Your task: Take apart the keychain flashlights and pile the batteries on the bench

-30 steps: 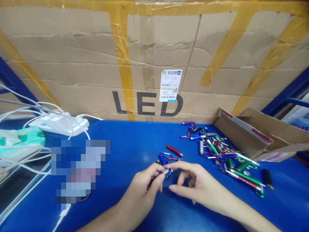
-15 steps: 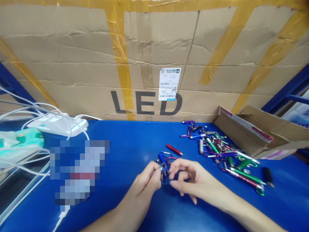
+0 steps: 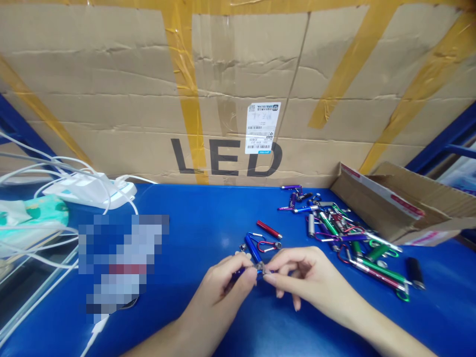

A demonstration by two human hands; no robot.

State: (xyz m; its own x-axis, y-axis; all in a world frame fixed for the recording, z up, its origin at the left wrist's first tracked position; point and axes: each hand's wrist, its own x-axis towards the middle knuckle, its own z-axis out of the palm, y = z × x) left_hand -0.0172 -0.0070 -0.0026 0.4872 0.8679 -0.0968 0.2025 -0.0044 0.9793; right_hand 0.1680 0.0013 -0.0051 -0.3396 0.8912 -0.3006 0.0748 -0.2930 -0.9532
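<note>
The blue tube [image 3: 253, 248] is gleaming like glossy metal, the smooth counter [image 3: 201, 218] shining, the creased cardboard [image 3: 126, 109] looking matt

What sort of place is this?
Probably a workshop or packing area: there's a blue worktop, a jumbled pile of shiny little tubes and clips, and a huge taped cardboard box marked LED.

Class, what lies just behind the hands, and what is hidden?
Behind the left hand and right hand lie a blue tube, red tube, red clip and small parts. The fingers cover much of the small item they hold; what lies beneath is hidden.
</note>
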